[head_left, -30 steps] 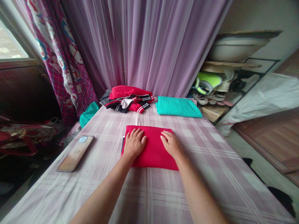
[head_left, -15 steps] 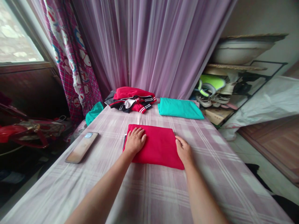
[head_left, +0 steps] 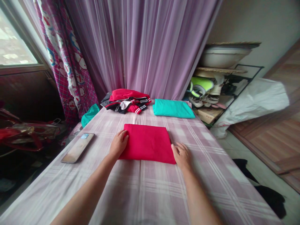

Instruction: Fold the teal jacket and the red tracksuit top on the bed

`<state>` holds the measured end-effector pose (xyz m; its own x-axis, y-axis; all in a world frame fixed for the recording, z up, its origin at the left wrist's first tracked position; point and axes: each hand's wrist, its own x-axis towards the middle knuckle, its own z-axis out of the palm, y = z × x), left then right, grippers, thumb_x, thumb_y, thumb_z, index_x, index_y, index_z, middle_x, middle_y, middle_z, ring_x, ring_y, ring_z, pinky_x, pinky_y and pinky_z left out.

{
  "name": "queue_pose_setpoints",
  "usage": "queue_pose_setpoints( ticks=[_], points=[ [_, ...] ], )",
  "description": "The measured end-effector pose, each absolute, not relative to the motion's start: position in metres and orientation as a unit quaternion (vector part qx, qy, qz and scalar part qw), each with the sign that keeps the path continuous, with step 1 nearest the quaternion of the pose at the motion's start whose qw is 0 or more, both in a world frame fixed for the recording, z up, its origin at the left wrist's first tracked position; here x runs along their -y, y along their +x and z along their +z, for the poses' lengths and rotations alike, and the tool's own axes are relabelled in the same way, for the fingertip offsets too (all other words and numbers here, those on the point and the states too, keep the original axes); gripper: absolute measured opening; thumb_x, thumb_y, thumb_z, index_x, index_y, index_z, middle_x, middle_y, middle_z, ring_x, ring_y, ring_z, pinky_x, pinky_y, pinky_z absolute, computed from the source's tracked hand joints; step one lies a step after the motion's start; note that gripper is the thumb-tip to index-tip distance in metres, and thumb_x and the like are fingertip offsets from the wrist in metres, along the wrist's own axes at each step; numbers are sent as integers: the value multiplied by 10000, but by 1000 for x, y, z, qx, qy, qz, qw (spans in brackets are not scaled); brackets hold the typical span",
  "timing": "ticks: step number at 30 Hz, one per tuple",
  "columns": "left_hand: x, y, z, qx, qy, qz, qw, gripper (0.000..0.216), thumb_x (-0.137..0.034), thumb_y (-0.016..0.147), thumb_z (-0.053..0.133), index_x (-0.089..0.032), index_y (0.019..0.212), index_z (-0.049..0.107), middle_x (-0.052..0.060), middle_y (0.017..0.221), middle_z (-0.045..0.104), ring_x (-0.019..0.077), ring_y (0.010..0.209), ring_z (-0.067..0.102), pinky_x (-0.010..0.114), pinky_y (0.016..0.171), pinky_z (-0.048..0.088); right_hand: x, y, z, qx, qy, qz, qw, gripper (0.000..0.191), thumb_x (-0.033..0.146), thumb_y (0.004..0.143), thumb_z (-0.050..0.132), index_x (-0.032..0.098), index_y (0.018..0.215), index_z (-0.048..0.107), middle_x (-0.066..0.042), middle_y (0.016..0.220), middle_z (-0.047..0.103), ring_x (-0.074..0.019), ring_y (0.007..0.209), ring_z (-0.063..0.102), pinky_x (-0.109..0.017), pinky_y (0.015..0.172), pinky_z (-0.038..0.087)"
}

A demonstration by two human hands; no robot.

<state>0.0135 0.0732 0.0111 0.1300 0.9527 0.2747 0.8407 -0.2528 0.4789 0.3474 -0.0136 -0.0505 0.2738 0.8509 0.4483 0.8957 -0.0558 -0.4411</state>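
A red folded garment [head_left: 146,143] lies flat on the checked tablecloth as a neat rectangle. At its left edge is my left hand [head_left: 118,143], fingers loosely stretched and fingertips touching the cloth, without a visible grip. My right hand [head_left: 182,154] rests beside the right edge; its thumb touches the fabric and the fingers are spread on the tablecloth. Further back lies a teal folded cloth [head_left: 173,108]. To its left is a heap of red and dark clothes [head_left: 127,100] with white-striped cuffs.
A phone [head_left: 78,147] lies face down near the table's left edge. Purple curtains [head_left: 145,47] hang behind the checked tablecloth [head_left: 150,193]. To the right stands a rack with shoes [head_left: 211,99] and a white basin [head_left: 222,57], next to a white plastic bag [head_left: 260,100].
My left hand has slid left from the top of the red garment to its left edge. My right hand's fingers have spread beside the right edge. The view has turned slightly right.
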Motion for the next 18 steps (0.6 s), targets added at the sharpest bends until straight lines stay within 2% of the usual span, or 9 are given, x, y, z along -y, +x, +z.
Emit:
queue_pose_setpoints(
  ticks=[4,7,11,14,18],
  points=[
    [-50,-17,6,-699,687,181,81,473,-461,950,463,-172,1284,631,127,1254,702,269,1156,646,381,1010,479,14,346,-52,601,-731,-28,324,391,495,894,503,227,790,769,-116,1192,729,-294,1202,591,-472,1054,441],
    [-42,-22,12,-708,692,123,68,491,-532,945,439,-197,1197,694,127,1172,732,289,1090,663,379,959,475,14,345,-54,597,-728,-21,335,353,497,855,538,232,831,769,-99,1188,732,-297,1216,587,-477,1061,439],
    [-48,-18,26,-710,681,90,155,453,-550,923,447,-228,994,757,99,990,773,280,949,703,330,769,482,13,344,-52,607,-713,-8,352,329,485,831,558,220,833,753,-126,1156,740,-301,1188,610,-468,1048,453],
    [-57,-15,33,-710,663,90,222,351,-491,891,514,-225,893,743,62,876,776,248,865,712,290,674,449,14,343,-47,605,-719,30,342,360,502,835,538,218,900,751,-124,1066,760,-281,1045,675,-415,939,511],
    [-62,-9,34,-717,650,118,223,247,-398,863,566,-199,907,704,72,914,774,236,872,705,286,682,444,17,335,-40,581,-750,104,297,410,532,878,483,260,1070,721,-73,991,776,-244,863,714,-328,705,519]
  ],
)
